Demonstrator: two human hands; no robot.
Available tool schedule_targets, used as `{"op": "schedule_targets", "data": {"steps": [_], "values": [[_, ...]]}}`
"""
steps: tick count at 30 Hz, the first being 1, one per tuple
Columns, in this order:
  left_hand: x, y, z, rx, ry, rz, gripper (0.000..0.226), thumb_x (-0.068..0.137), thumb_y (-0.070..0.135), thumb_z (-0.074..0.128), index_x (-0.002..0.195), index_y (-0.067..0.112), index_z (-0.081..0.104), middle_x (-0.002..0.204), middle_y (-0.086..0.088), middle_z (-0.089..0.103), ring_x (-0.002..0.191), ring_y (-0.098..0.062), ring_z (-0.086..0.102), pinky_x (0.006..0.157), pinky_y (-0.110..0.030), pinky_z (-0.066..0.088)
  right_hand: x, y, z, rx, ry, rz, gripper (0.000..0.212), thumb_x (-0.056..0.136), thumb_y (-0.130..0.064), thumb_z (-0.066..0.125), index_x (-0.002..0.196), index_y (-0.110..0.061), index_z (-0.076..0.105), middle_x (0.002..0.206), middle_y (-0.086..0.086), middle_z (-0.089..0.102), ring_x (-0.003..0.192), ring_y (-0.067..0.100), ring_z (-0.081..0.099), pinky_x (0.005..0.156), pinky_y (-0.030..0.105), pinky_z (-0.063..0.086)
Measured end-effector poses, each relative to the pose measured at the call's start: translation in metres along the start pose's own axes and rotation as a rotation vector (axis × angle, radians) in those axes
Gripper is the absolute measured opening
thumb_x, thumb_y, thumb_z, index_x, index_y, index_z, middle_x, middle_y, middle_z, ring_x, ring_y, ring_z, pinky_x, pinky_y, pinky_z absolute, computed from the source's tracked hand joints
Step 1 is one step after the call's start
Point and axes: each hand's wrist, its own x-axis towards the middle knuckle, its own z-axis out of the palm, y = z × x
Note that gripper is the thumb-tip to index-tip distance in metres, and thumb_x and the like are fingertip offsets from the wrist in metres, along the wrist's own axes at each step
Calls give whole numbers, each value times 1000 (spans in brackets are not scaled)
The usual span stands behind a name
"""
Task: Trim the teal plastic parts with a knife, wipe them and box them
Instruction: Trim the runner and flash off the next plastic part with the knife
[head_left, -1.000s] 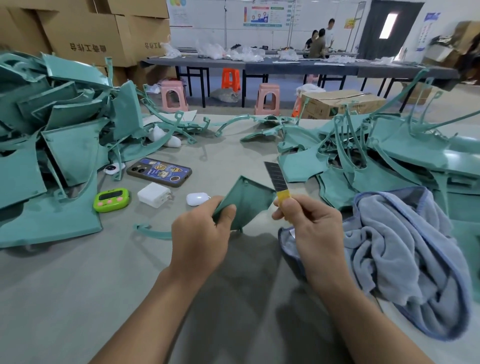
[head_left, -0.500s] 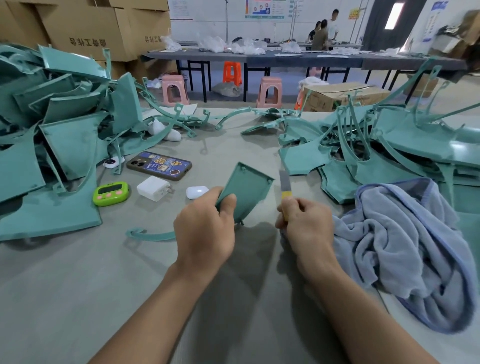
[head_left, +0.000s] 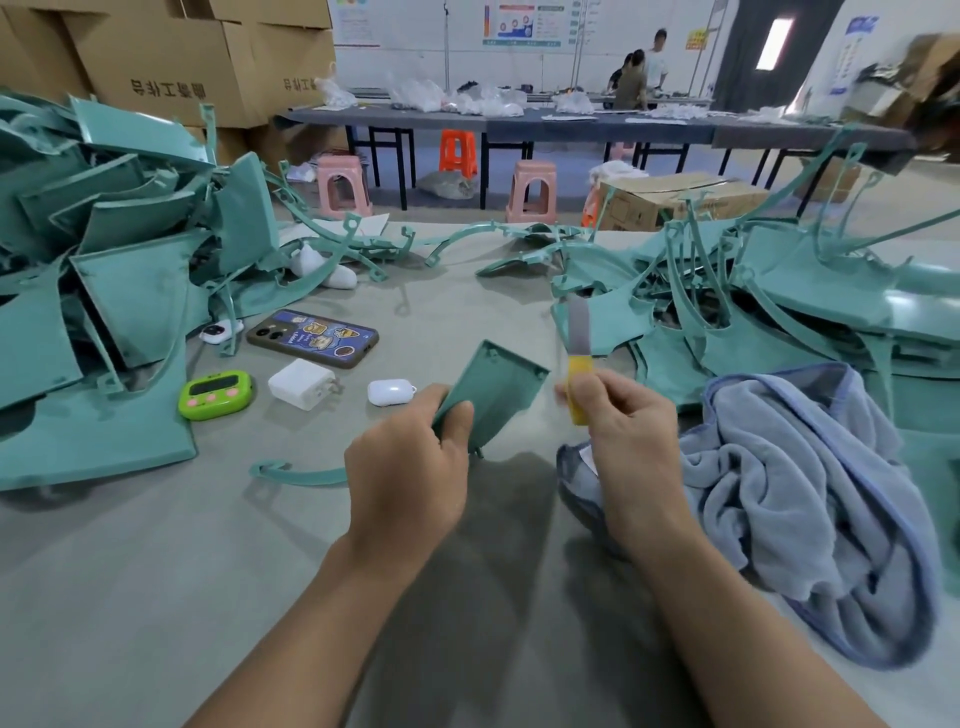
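trim step: your left hand is pinching the teal part above the table, your right hand is gripping the knife just beside it. next you're needing the blade on its edge.
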Motion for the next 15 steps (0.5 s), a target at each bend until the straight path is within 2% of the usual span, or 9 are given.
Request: {"op": "schedule_targets", "data": {"steps": [1, 2, 3, 4, 6, 8, 10, 12, 15], "values": [[-2, 1, -1, 8, 11, 34, 19, 95, 31, 60, 81, 19, 64, 56, -3, 58, 56, -40, 52, 54, -31, 30, -1, -8, -3, 17, -129, -27, 17, 87, -18, 71, 73, -16, 80, 118, -13, 72, 104, -4, 65, 80, 20, 50], [-3, 3, -2, 18, 22, 71, 17, 93, 33, 59, 83, 21, 66, 55, -3, 59, 54, -39, 53, 53, -29, 30, -2, -15, -6, 3, -278, -25, 14, 83, -17, 73, 72, -17, 81, 137, -18, 63, 125, -8, 54, 93, 21, 47], [-5, 5, -3, 30, 34, 111, 16, 91, 34, 59, 84, 22, 68, 55, -2, 60, 52, -35, 54, 52, -28, 30, -3, -20, -8, -36, -403, -16, 12, 81, -15, 73, 73, -16, 82, 145, -19, 56, 135, -9, 46, 101, 25, 43], [-6, 6, -4, 36, 49, 149, 15, 90, 35, 61, 85, 24, 69, 56, -1, 62, 51, -32, 54, 51, -26, 30, -4, -22, -9, -73, -473, -9, 12, 82, -10, 74, 74, -14, 82, 145, -19, 57, 136, -8, 45, 104, 30, 42], [-7, 6, -7, 20, 65, 194, 15, 88, 39, 63, 89, 26, 72, 63, 3, 67, 54, -26, 58, 48, -26, 37, -5, -18, -5, -54, -388, -3, 14, 84, 3, 73, 76, -5, 81, 128, -4, 71, 126, 9, 60, 103, 41, 49], [-6, 6, -10, -1, 64, 177, 21, 85, 45, 67, 96, 30, 75, 73, 7, 74, 63, -23, 67, 53, -28, 48, -3, -17, -1, 46, -206, -4, 15, 83, 10, 71, 74, 1, 78, 104, 14, 76, 103, 27, 70, 96, 50, 55], [-1, 4, -13, 26, 83, 113, 28, 81, 55, 67, 99, 35, 75, 81, 11, 75, 73, -21, 71, 58, -28, 48, 3, -15, -6, 73, -109, -22, 18, 84, 6, 72, 71, -5, 79, 88, 12, 77, 85, 21, 69, 83, 40, 57], [5, -2, -16, 58, 107, 46, 37, 78, 64, 64, 103, 38, 73, 96, 17, 75, 89, -16, 70, 67, -26, 45, 11, -12, -16, 91, -63, 11, 16, 84, -5, 75, 71, -12, 81, 81, 8, 76, 83, 20, 64, 80, 40, 51], [13, -15, -22, -41, 176, -54, 52, 74, 62, 69, 120, 38, 68, 138, 17, 60, 130, -4, 51, 91, -14, 33, 17, -5, -25, 187, 63, 148, 19, 86, -12, 74, 70, -16, 82, 76, 3, 75, 79, 15, 65, 76, 32, 52]]}}
